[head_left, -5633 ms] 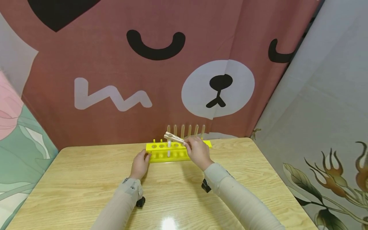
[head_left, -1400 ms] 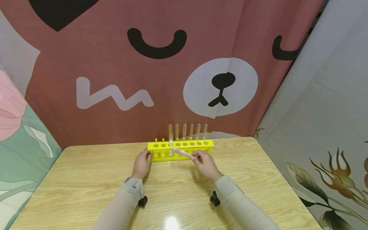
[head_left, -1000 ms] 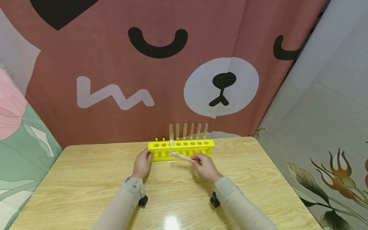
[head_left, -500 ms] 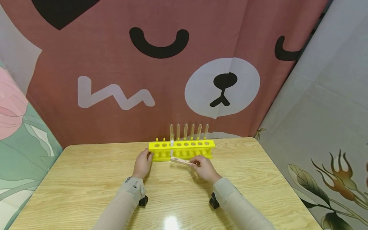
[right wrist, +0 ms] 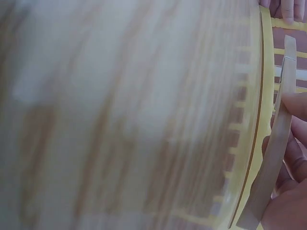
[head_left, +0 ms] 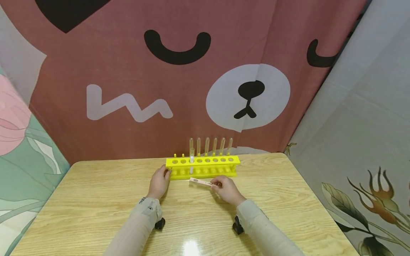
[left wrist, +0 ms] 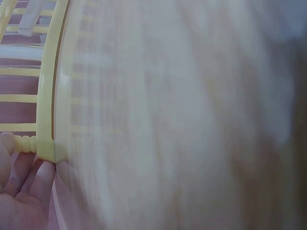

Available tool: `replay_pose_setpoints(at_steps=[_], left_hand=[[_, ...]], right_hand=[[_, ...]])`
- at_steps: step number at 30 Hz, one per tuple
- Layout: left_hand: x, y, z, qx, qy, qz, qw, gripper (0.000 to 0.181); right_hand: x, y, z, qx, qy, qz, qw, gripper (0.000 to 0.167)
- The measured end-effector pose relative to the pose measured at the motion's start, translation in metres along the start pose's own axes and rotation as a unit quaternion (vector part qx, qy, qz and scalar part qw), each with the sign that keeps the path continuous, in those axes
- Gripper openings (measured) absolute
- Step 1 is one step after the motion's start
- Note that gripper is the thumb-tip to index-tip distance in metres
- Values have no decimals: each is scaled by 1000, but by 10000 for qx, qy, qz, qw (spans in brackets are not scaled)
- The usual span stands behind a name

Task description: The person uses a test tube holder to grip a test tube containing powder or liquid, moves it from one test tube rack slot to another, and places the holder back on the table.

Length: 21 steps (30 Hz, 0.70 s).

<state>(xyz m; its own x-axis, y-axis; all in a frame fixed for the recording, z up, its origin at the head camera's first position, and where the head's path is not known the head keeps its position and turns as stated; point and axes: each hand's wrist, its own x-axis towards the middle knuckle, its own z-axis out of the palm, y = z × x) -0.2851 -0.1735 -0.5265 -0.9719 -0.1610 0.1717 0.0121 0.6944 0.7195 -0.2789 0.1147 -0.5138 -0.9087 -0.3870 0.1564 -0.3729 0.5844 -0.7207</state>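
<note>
A yellow test tube rack [head_left: 221,164] stands at the far side of the table. One upright tube with white contents [head_left: 192,158] sits in its third hole from the left. My left hand [head_left: 159,182] grips the rack's left end; in the left wrist view the fingers [left wrist: 42,184] are at its corner post. Just in front of the rack, my right hand [head_left: 228,190] pinches a wooden test tube clamp [head_left: 200,182] that points left, its tip apart from the tube. In the right wrist view the clamp [right wrist: 277,143] lies between thumb and fingers.
Several empty tubes [head_left: 207,145] stand upside down on pegs along the rack's back. Behind the rack hangs a pink-brown curtain [head_left: 179,89], close to the far edge of the wooden table [head_left: 105,192]. A pale curtain [head_left: 336,135] hangs on the right.
The clamp was above the rack at the tube's top; it has come down past the rack's front, towards me, in my right hand. The left hand stays on the rack and the tube stays put.
</note>
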Motion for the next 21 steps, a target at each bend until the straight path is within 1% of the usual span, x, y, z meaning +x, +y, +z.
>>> replay_pose_setpoints(at_steps=[4,13,21], left_hand=[[0,1,-1,16,-13,-11,10000,25],[0,2,0,43,24,-7,10000,26],[-1,-1,1,-4,117,37,9999,23]], right_hand=[[0,1,1,0,-22,-25,10000,9],[2,3,5,160,-89,91,9998,8],[1,1,5,51,-66,37,10000,8]])
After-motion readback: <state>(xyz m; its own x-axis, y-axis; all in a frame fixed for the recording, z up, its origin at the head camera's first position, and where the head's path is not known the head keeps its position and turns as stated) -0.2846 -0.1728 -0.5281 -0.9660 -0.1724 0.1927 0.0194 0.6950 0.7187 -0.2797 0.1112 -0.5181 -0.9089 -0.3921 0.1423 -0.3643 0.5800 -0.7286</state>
